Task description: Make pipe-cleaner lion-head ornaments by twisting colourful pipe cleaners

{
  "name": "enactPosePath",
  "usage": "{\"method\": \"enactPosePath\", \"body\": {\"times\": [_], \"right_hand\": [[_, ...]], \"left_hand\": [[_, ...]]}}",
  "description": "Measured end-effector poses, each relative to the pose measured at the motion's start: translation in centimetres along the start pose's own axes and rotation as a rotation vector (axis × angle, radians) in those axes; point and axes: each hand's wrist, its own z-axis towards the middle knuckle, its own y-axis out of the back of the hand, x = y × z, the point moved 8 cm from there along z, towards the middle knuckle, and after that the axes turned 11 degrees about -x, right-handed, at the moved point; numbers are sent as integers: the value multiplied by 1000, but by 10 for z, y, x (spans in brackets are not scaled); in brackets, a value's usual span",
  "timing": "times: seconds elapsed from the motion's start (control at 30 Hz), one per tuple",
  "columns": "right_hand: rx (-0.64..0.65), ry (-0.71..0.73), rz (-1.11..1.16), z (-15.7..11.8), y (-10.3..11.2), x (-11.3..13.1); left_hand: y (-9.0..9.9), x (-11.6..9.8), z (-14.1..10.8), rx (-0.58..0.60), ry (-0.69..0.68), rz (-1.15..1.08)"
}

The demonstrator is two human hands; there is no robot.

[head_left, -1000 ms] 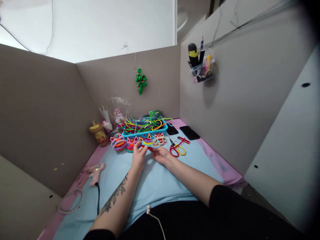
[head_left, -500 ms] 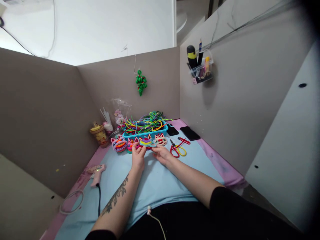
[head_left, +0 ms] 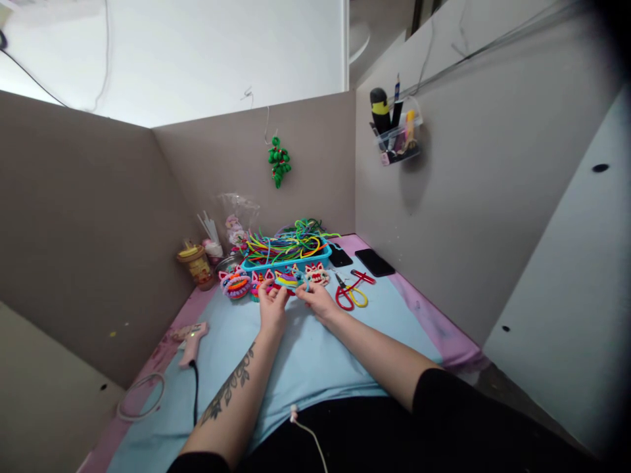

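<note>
A small pipe-cleaner piece [head_left: 286,281] in yellow, purple and light blue is held up between my two hands. My left hand [head_left: 273,303] pinches its left end, fingers closed. On the right end, the fingers of my right hand [head_left: 319,302] close around a light blue pipe cleaner. Just behind stand finished-looking pipe-cleaner heads with ears: a lilac and orange one [head_left: 235,283], a pink and orange one [head_left: 260,282] partly hidden by my left hand, and a cream and red one [head_left: 316,273].
A blue basket [head_left: 269,267] of loose colourful pipe cleaners sits at the back. Red and yellow-handled scissors [head_left: 352,295] and a black phone [head_left: 374,262] lie to the right. A pink glue gun [head_left: 194,343] with its cord rests at left, near a cup [head_left: 198,268].
My right hand has shifted slightly up, its fingers now closer on the light blue pipe cleaner at the piece's right end. My left hand stays almost in place.
</note>
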Motion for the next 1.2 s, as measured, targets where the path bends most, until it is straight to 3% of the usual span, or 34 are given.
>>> {"method": "enactPosePath", "body": {"times": [0.27,0.4,0.53,0.7,0.8,0.87,0.97,1.07,1.13,1.2], "right_hand": [[-2,431,-361,-5,-4,24],[21,483,-394,-9,-6,32],[33,413,-253,0,1,35],[-48,14,-44,21,17,2],[-55,-47,-81,22,19,-8],[-151,78,-150,21,28,2],[-334,484,-355,7,40,41],[-219,814,-638,-13,20,64],[-111,903,-775,-22,5,65],[-81,944,-855,-28,-3,64]], "left_hand": [[-2,2,-4,25,-4,47],[3,4,0,-7,31,44],[1,8,0,-6,124,-43],[-6,13,-4,16,211,-129],[-2,16,-1,-9,253,-117],[2,16,1,-22,267,-98],[5,15,2,-35,272,-68],[2,13,-1,-18,260,-24],[0,10,-2,11,213,2],[-3,8,-2,39,151,20]]}}
